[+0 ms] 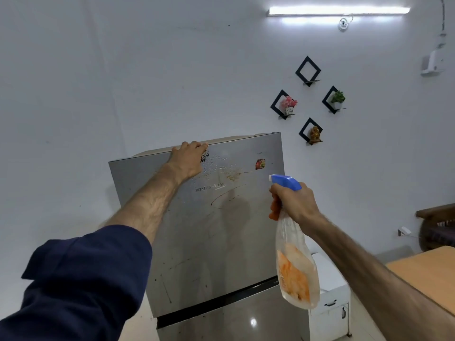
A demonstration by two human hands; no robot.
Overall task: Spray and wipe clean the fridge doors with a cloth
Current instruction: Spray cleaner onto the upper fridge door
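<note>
- The grey upper fridge door stands ahead in the middle, wet with droplets and a smeared stain near its top; the lower door sits beneath it.
- The left hand hooks its fingers over the door's top edge.
- The right hand grasps a spray bottle by the neck, blue nozzle aimed left at the door.
- An orange cloth hangs from the same hand.
- Black diamond wall shelves hang far right.
</note>
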